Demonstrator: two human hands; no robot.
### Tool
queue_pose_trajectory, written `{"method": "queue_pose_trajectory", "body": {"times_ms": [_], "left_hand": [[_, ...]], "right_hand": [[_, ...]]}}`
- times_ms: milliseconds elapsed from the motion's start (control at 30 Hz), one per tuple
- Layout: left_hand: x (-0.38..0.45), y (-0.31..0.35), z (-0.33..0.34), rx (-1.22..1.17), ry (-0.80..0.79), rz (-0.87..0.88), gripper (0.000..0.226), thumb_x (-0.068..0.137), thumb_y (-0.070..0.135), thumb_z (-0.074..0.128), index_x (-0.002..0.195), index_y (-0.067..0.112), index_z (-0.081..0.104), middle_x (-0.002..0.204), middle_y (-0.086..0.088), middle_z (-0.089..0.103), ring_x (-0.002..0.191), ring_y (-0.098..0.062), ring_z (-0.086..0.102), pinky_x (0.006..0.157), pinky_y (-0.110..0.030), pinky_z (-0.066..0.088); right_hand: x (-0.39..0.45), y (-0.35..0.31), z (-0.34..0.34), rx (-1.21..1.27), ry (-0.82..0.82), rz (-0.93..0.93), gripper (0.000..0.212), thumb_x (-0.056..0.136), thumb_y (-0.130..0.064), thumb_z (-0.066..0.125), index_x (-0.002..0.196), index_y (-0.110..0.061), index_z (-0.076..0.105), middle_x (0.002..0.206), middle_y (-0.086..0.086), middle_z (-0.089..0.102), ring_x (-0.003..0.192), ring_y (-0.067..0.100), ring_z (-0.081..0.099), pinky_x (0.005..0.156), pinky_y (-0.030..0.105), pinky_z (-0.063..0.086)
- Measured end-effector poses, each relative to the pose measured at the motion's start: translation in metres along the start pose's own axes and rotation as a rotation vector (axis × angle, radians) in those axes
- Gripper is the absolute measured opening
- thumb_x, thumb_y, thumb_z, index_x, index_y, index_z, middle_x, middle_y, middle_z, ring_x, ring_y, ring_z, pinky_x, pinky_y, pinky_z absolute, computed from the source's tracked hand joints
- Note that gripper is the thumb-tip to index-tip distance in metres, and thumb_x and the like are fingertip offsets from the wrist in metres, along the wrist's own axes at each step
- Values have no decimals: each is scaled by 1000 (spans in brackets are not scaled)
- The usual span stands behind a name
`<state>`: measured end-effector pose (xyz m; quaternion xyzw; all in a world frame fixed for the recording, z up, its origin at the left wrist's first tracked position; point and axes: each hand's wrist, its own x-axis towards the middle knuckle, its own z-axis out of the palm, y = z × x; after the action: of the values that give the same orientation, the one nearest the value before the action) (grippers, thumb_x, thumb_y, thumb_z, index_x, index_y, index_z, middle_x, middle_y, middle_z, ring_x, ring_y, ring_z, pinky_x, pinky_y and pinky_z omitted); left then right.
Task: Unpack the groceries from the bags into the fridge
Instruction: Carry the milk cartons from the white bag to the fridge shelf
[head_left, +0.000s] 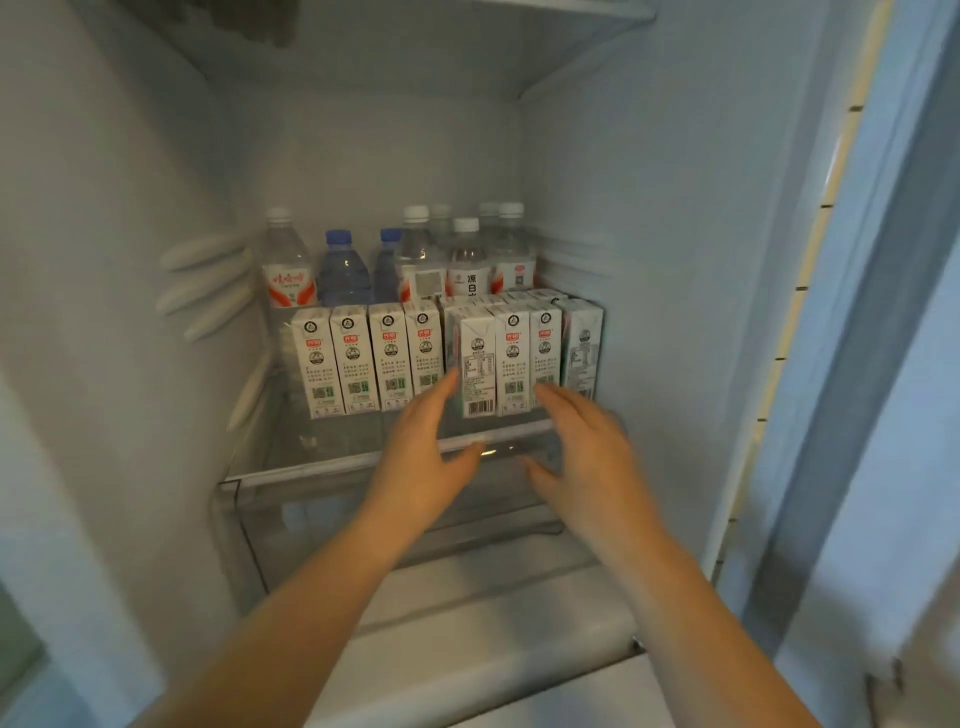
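Note:
Inside the open fridge, a glass shelf (332, 462) carries a row of several white milk cartons (358, 358) at its front. A tighter group of cartons (511, 353) stands at the right. Behind them stand several water bottles (343, 270), some with blue caps, some with white. My left hand (423, 457) and my right hand (587, 457) both reach in with straight, spread fingers. Their fingertips lie at the lower edges of the right group of cartons, one hand on each side. Neither hand holds anything.
A clear drawer (291, 525) sits below the shelf. The fridge's left wall (104, 312) has moulded shelf rails. The open door edge (841, 312) runs down the right side. An upper shelf (571, 31) hangs above.

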<state>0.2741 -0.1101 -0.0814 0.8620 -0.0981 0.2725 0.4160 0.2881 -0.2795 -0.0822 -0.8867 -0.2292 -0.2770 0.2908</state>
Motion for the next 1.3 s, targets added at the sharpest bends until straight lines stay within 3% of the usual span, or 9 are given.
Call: {"method": "queue_pose_trajectory", "body": {"times_ms": [133,267,400,600,767,967,1133,1300], "left_hand": [[-40,7,-12,136,-111,111,68,81,16,70,139,27,37,132,8,45,121,-1,35,97,0,16],[-95,16,-14,259,-279,212,63,83,22,68,139,24,40,133,10,44,124,-5,35,98,-2,11],[-155,25,-5,294,-353,269,61,78,27,73,134,22,49,134,3,53,122,-20,48,98,-20,25],[-242,50,31,298,-582,353,63,77,31,74,134,21,49,134,0,54,121,-23,50,102,-33,36],[-295,91,79,225,-758,483,63,77,29,74,134,21,49,133,-1,54,120,-24,52,100,-38,40],[-344,154,155,135,-949,668,60,76,28,74,131,18,51,128,-2,57,117,-25,53,99,-41,44],[-394,221,237,128,-1112,785,59,85,34,64,138,22,41,138,2,47,127,-19,44,105,-34,34],[-446,298,322,101,-1214,776,59,89,37,59,141,25,35,142,4,42,129,-18,40,104,-33,35]], "right_hand": [[-41,-11,-22,-51,8,11,73,71,-22,78,136,-16,46,140,5,46,126,22,43,106,34,35],[-105,-29,-40,-144,-40,97,69,73,-28,78,134,-19,48,139,2,47,124,22,44,98,27,32],[-181,-42,-54,-203,-61,205,63,68,-27,81,126,-19,57,134,1,53,119,25,52,95,38,44],[-305,-49,-94,-322,-194,471,61,80,-33,70,136,-25,45,144,-5,40,131,17,38,105,36,37],[-391,-49,-137,-411,-260,700,64,84,-35,65,141,-29,37,149,-6,33,134,16,32,105,31,32],[-483,-27,-196,-498,-236,936,63,75,-29,76,132,-19,51,140,7,47,124,29,47,95,40,42],[-564,0,-261,-523,-226,1146,63,84,-35,66,140,-25,38,149,-1,33,134,22,33,102,34,32],[-639,51,-341,-539,-269,1263,64,85,-39,63,141,-27,35,151,-3,29,136,20,30,104,34,32]]}}
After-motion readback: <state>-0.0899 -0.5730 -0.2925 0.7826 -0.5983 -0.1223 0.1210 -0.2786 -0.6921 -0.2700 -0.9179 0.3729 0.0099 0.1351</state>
